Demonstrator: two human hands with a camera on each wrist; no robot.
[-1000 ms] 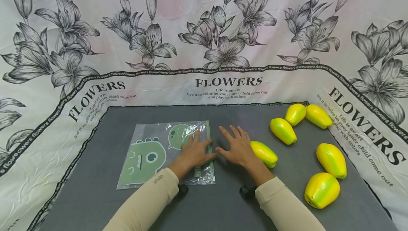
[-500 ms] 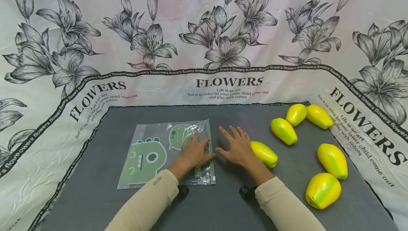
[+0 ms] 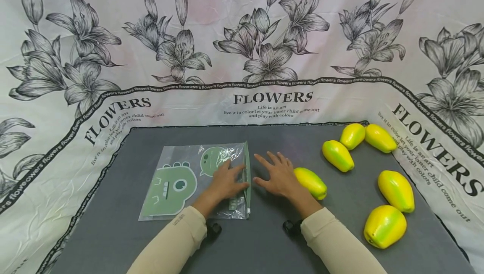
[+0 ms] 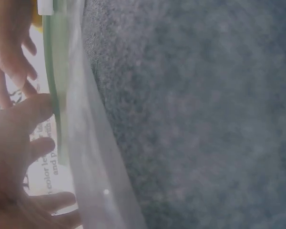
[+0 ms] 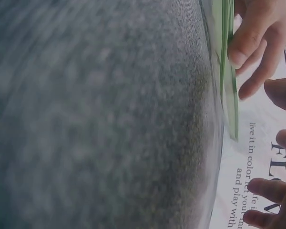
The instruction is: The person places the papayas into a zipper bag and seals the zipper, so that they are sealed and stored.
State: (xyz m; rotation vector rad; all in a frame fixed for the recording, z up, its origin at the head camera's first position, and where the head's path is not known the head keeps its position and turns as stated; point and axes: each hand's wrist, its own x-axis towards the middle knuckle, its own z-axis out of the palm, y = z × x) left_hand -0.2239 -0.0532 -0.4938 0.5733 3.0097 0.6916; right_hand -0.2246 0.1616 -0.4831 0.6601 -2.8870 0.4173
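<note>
A clear zip bag printed with green cartoon monsters lies flat left of the middle in the head view. My left hand rests on its right part, fingers spread, with the thumb touching the green zip strip in the left wrist view. That strip stands slightly raised off the cloth. Just right of the bag hovers my right hand, fingers spread and holding nothing. Beside its wrist lies a yellow-green papaya-like fruit, partly hidden by the hand.
Several more such fruits lie at the right: a back group around one fruit, and two nearer ones, the front fruit and its neighbour. Grey cloth covers the table. A flower-printed curtain borders the back and sides.
My left hand has shifted slightly left, and the bag's zip edge has moved left with it and lifted. My right hand has moved slightly left too, towards the bag.
</note>
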